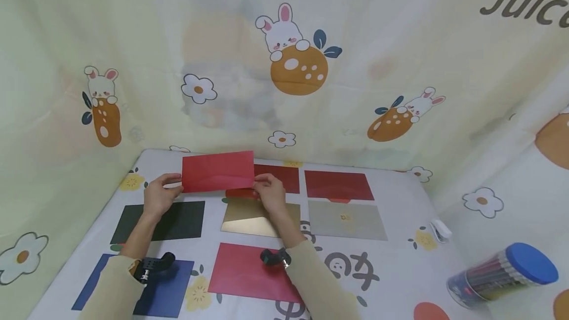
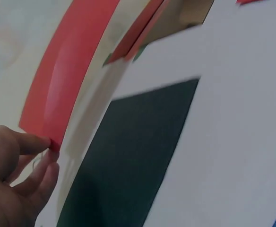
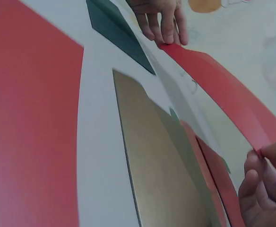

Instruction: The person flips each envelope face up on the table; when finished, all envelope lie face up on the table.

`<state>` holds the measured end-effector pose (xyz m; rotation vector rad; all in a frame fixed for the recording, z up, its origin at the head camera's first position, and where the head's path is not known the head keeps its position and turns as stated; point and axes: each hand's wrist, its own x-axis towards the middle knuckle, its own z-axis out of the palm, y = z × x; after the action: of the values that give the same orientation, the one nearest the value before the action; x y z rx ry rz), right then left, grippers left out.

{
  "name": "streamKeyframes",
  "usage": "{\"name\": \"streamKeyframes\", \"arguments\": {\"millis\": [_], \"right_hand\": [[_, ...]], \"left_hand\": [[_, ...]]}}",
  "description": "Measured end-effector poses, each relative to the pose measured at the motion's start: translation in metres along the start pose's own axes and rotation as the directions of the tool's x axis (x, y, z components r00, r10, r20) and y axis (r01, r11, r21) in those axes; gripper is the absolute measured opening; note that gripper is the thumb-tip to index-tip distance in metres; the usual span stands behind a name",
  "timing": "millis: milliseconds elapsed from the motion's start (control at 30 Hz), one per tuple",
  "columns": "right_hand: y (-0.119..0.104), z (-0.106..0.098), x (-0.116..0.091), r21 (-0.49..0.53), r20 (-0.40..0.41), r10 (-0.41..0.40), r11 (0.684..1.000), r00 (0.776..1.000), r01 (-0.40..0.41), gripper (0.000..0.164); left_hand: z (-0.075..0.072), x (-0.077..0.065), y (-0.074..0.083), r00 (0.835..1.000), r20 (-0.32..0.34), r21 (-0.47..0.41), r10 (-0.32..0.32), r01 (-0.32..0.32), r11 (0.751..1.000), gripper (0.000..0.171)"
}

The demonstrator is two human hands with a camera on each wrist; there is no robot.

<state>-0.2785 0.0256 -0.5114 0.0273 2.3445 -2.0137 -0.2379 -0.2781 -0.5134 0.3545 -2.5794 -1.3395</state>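
Note:
A red paper sheet [image 1: 218,172] is held up above the back of the table, spread between both hands. My left hand [image 1: 159,195] pinches its left end between thumb and fingers, which the left wrist view shows close up on the sheet's corner [image 2: 57,85]. At the other end my right hand [image 1: 271,194] pinches the lower right corner; the sheet bows slightly in the right wrist view. Below the left hand lies a dark green sheet [image 1: 182,220]. A gold sheet [image 1: 244,219] lies under the right hand, and a dark red sheet [image 1: 284,178] is partly hidden behind the held one.
Another dark red sheet [image 1: 340,184] and a grey sheet [image 1: 346,219] lie to the right. Nearer are a blue sheet [image 1: 173,285] and a pinkish-red sheet [image 1: 249,270]. A blue-lidded tub of pens [image 1: 498,275] and a small white object [image 1: 440,231] sit at the right edge.

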Motion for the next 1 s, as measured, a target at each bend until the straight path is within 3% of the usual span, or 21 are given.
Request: {"name": "streamKeyframes", "arguments": {"millis": [233, 433, 633, 833, 1000], "right_hand": [[-0.006, 0.037, 0.009, -0.089, -0.009, 0.055, 0.994, 0.998, -0.056, 0.015], [-0.009, 0.058, 0.01, -0.109, 0.045, 0.145, 0.984, 0.988, -0.14, 0.016], [-0.009, 0.066, 0.007, -0.05, 0.172, 0.205, 0.979, 0.964, -0.199, 0.021], [-0.007, 0.065, 0.008, 0.009, 0.314, 0.218, 0.972, 0.924, -0.233, 0.026], [-0.007, 0.067, 0.01, 0.06, 0.385, 0.205, 0.967, 0.9, -0.246, 0.031]], "left_hand": [[-0.02, 0.009, -0.014, 0.997, -0.021, 0.047, -0.068, 0.069, 0.997, 0.039], [-0.034, 0.017, -0.028, 0.989, -0.02, 0.1, -0.144, 0.145, 0.984, 0.04], [-0.043, 0.019, -0.039, 0.987, -0.038, 0.14, -0.157, 0.161, 0.977, 0.039], [-0.046, 0.022, -0.037, 0.975, -0.082, 0.081, -0.207, 0.214, 0.973, 0.039], [-0.049, 0.023, -0.039, 0.976, -0.078, 0.055, -0.203, 0.208, 0.977, 0.04]]}}
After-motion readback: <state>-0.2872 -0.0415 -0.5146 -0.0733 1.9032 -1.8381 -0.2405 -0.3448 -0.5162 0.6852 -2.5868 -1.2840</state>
